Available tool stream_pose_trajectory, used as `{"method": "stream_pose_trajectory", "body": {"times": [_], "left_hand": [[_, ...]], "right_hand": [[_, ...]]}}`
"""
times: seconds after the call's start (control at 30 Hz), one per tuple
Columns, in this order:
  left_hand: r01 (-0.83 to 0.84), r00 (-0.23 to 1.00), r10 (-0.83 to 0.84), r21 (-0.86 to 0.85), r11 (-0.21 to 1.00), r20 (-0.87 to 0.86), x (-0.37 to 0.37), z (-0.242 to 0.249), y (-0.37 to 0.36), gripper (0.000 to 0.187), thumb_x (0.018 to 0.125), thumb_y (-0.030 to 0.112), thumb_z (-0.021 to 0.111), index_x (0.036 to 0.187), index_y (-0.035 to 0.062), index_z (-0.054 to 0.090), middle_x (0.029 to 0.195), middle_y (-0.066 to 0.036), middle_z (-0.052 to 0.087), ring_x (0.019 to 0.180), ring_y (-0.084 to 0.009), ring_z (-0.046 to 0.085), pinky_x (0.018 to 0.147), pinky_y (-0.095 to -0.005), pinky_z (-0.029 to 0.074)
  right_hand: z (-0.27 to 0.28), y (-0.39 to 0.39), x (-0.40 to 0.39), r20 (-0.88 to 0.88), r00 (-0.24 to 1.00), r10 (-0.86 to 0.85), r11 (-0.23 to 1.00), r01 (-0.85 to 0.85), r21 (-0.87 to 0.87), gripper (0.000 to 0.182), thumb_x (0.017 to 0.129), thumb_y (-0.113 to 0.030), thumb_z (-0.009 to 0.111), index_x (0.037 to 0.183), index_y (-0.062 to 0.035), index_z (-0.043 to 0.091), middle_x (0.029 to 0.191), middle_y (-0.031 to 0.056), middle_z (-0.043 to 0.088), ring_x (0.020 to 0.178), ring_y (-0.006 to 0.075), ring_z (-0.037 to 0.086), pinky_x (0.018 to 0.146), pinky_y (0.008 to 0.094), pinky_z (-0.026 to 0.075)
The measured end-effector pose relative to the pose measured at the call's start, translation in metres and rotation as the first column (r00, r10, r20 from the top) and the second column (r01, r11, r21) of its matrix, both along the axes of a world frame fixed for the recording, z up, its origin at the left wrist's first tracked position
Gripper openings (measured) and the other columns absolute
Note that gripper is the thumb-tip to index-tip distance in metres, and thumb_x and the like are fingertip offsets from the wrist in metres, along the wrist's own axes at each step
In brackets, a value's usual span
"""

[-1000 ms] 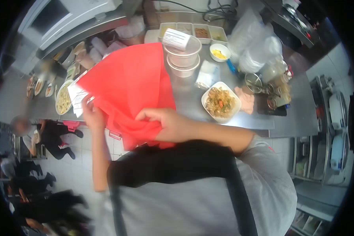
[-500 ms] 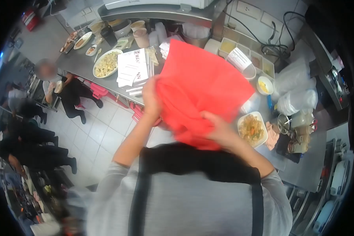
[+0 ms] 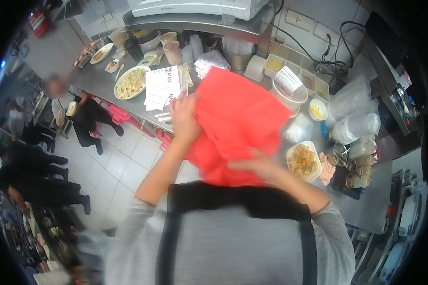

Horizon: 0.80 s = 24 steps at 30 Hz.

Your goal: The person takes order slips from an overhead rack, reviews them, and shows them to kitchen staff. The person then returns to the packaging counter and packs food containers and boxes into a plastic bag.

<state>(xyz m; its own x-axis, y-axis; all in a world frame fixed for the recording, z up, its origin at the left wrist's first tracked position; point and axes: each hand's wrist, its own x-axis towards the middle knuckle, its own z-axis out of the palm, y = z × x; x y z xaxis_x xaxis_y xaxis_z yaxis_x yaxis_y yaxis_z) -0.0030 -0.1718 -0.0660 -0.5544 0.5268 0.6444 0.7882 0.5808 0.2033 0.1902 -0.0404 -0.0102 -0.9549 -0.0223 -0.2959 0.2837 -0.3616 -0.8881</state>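
- The red bag (image 3: pixel 238 123) hangs between my two hands, held up over the near edge of the steel worktop (image 3: pixel 104 80), in front of my chest and above the gap between worktop and apron.
- My left hand (image 3: pixel 184 116) grips the bag's upper left edge; the fingers (image 3: pixel 178 102) are curled over the fabric and pinch it, thumb side toward me.
- My right hand (image 3: pixel 259 168) lies low on the bag's near bottom part, palm down. Its fingers (image 3: pixel 238 165) stretch leftward across the red fabric, flat rather than curled; whether they pinch a fold underneath I cannot tell, as the cloth hides it.
- The relation I watch: the bag's long axis runs from the near lower side, by my right hand, up and away to its far top corner near the lidded tub (image 3: pixel 290 97). The left hand is higher and further out; the right hand is nearer my body.
- The open side of the bag is not shown clearly; the fabric is bunched and blurred near the bottom.
- Just right of the bag stands the plate of noodles (image 3: pixel 303 161) on the worktop, near my right wrist but apart from it.
- To the left of my left hand lie printed papers (image 3: pixel 162 85), just beside the fingers.
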Motion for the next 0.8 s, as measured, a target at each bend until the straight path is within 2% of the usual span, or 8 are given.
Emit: {"method": "stream_pose_trajectory", "body": {"times": [0.1, 0.23, 0.3, 0.37, 0.47, 0.57, 0.77, 0.8], "left_hand": [[-0.016, 0.431, -0.348, 0.392, 0.920, 0.833, -0.015, 0.011, -0.015, 0.037, 0.081, 0.002, 0.058, 0.116, 0.0077, 0.048, 0.114, -0.007, 0.056, 0.113, -0.0206, 0.048, 0.092, -0.0386, 0.040], [0.194, -0.143, -0.522, 0.541, 0.818, 0.841, 0.023, -0.011, -0.039, 0.055, 0.076, -0.003, 0.062, 0.125, 0.0082, 0.040, 0.118, -0.007, 0.051, 0.109, -0.0158, 0.048, 0.097, -0.0288, 0.037], [0.318, -0.306, -0.383, 0.473, 0.822, 0.871, 0.045, 0.014, -0.038, 0.059, 0.075, -0.001, 0.064, 0.128, 0.0088, 0.038, 0.125, -0.012, 0.048, 0.115, -0.0177, 0.045, 0.099, -0.0287, 0.035], [0.328, 0.354, -0.144, 0.021, 0.944, 0.924, 0.023, -0.003, -0.042, 0.062, 0.070, -0.001, 0.065, 0.126, 0.0090, 0.041, 0.121, -0.017, 0.052, 0.112, -0.0274, 0.051, 0.090, -0.0327, 0.042], [-0.114, 0.988, 0.120, -0.065, 0.991, 0.100, -0.023, -0.052, -0.079, 0.057, 0.068, -0.003, 0.063, 0.121, 0.0030, 0.043, 0.089, -0.014, 0.060, 0.082, -0.0347, 0.061, 0.073, -0.0391, 0.050], [-0.266, 0.477, -0.082, 0.232, 0.936, 0.875, -0.011, -0.030, -0.078, 0.064, 0.068, -0.003, 0.064, 0.127, 0.0015, 0.038, 0.106, -0.010, 0.058, 0.100, -0.0250, 0.057, 0.085, -0.0367, 0.046], [0.134, -0.446, -0.668, 0.782, 0.609, 0.596, 0.042, 0.006, -0.065, 0.077, 0.068, -0.004, 0.066, 0.135, 0.0073, 0.031, 0.129, -0.007, 0.042, 0.111, -0.0172, 0.050, 0.091, -0.0306, 0.044], [0.066, -0.340, -0.634, 0.689, 0.721, 0.695, 0.032, -0.007, -0.067, 0.076, 0.068, -0.002, 0.067, 0.134, 0.0109, 0.032, 0.124, -0.008, 0.046, 0.105, -0.0169, 0.053, 0.084, -0.0298, 0.047]], "right_hand": [[-0.017, 0.045, 0.004, -0.164, 0.986, 0.033, 0.667, 0.101, 0.738, 0.045, 0.069, -0.007, 0.071, 0.112, -0.0039, 0.056, 0.102, 0.0120, 0.063, 0.086, 0.0208, 0.062, 0.072, 0.0302, 0.049], [-0.055, 0.132, -0.006, -0.602, 0.784, -0.153, -0.199, 0.572, 0.796, 0.020, 0.073, 0.006, 0.054, 0.088, -0.0054, 0.060, 0.091, 0.0154, 0.062, 0.083, 0.0315, 0.062, 0.068, 0.0375, 0.049], [-0.079, 0.144, -0.004, -0.474, 0.838, -0.271, 0.286, 0.540, 0.792, 0.027, 0.075, 0.008, 0.051, 0.098, -0.0054, 0.059, 0.098, 0.0120, 0.063, 0.091, 0.0260, 0.062, 0.074, 0.0356, 0.050], [-0.048, 0.097, 0.015, -0.004, 0.905, -0.425, 0.897, 0.421, -0.134, 0.036, 0.078, 0.005, 0.052, 0.113, -0.0038, 0.053, 0.111, 0.0122, 0.059, 0.101, 0.0231, 0.058, 0.085, 0.0333, 0.048], [-0.036, 0.070, 0.042, -0.002, 0.992, -0.124, 0.989, 0.124, -0.082, 0.049, 0.078, 0.002, 0.056, 0.126, -0.0022, 0.043, 0.121, 0.0164, 0.053, 0.113, 0.0250, 0.052, 0.097, 0.0333, 0.041], [-0.016, 0.068, 0.051, -0.087, 0.990, 0.115, 0.715, -0.022, 0.698, 0.050, 0.076, -0.004, 0.060, 0.124, -0.0064, 0.046, 0.123, 0.0183, 0.052, 0.114, 0.0287, 0.051, 0.095, 0.0352, 0.041], [-0.080, 0.174, 0.017, -0.260, 0.942, -0.213, -0.135, 0.236, 0.962, 0.032, 0.073, -0.002, 0.054, 0.105, -0.0024, 0.057, 0.112, 0.0209, 0.058, 0.098, 0.0338, 0.059, 0.075, 0.0386, 0.049], [-0.085, 0.167, 0.020, -0.167, 0.916, -0.365, 0.565, 0.361, 0.742, 0.040, 0.072, 0.001, 0.052, 0.112, -0.0018, 0.054, 0.112, 0.0174, 0.059, 0.100, 0.0288, 0.059, 0.078, 0.0365, 0.049]]}}
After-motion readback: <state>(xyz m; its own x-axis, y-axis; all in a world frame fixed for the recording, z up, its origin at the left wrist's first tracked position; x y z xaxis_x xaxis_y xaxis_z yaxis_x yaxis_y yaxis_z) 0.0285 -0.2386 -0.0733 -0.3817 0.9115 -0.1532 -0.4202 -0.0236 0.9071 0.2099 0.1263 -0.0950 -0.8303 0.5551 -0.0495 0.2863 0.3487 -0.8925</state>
